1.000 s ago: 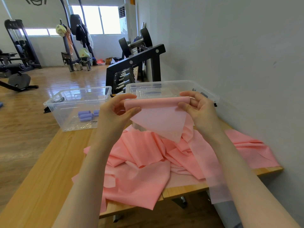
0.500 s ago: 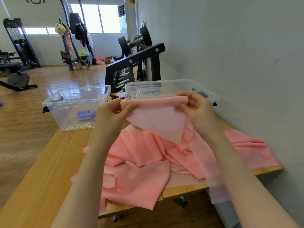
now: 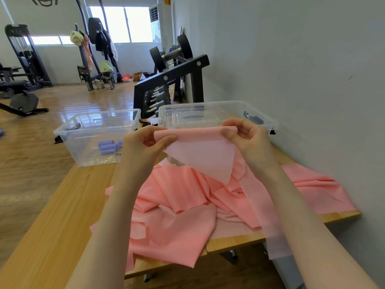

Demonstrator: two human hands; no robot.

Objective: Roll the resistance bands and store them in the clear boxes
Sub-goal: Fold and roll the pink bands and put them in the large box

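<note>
Band (image 3: 200,149): pink, top edge rolled, held up over the pile on the table (image 3: 52,226)
Left hand (image 3: 143,147): fingers curled, pinching roll's left end
Right hand (image 3: 248,138): fingers curled, pinching right end

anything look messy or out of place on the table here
Yes. The pink bands lie in a crumpled, tangled heap, and part of the heap spills over the near edge of the wooden table. One strip hangs past the edge below the right hand. The purple rolls sit neatly in the left clear box.
</note>
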